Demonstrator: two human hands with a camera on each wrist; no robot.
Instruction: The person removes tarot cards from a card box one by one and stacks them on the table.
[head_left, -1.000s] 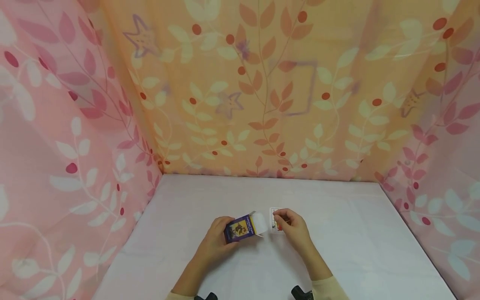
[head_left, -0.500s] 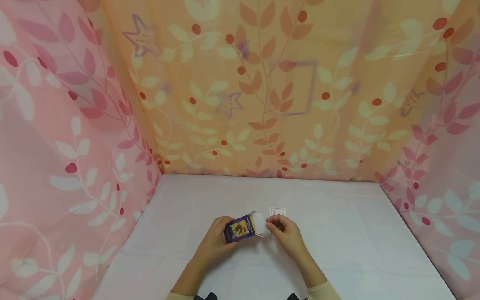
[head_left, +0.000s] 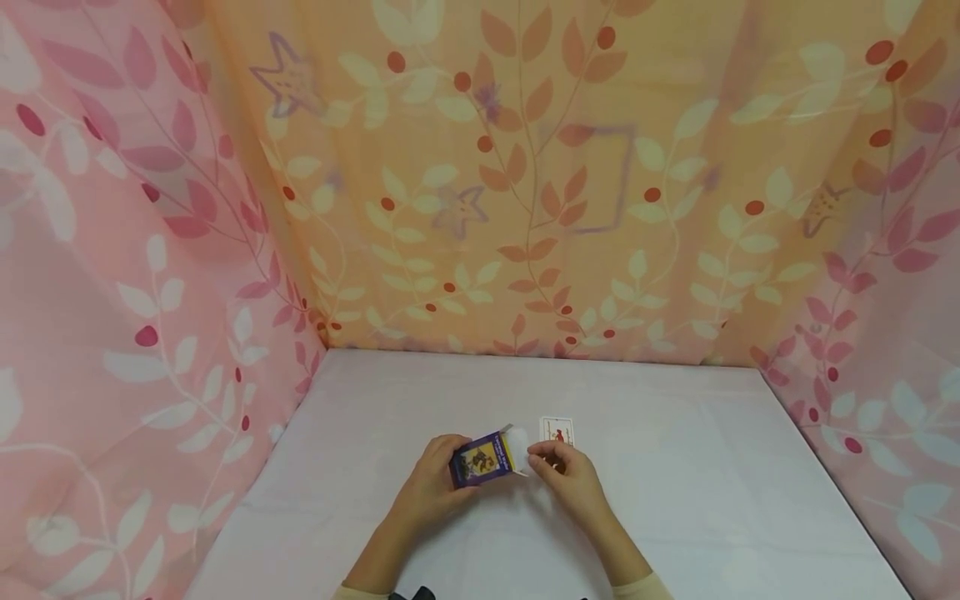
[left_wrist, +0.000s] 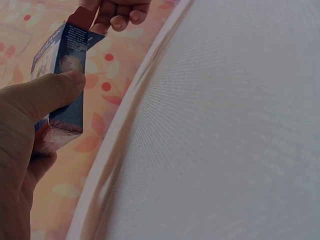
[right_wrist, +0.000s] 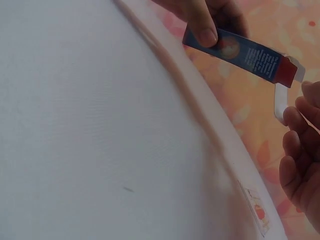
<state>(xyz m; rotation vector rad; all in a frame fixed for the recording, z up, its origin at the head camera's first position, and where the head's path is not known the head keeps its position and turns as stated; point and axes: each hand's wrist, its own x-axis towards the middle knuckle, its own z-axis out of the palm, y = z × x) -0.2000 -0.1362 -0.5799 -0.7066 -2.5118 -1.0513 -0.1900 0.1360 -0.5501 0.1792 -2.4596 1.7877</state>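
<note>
My left hand (head_left: 438, 475) grips a small purple-blue playing card box (head_left: 480, 461) from its left side. In the left wrist view the thumb presses on the narrow printed side of the box (left_wrist: 70, 95). The box tilts, its end open toward the right, with the white top flap (head_left: 519, 448) folded out. My right hand (head_left: 570, 475) pinches the end of this flap between thumb and forefinger, the other fingers curled below, as the right wrist view shows. Just beyond the right hand lies a playing card (head_left: 556, 428) with a red figure, partly covered by that hand.
A white cloth-covered table (head_left: 675, 467) lies under both hands. Patterned curtains stand around it: an orange leafy one (head_left: 420, 250) at the back and pink ones at the left (head_left: 187, 417) and right (head_left: 885, 400).
The right hand has left the card on the table and moved left to the box's flap. More of the card now shows. The left hand and box have stayed nearly still.
</note>
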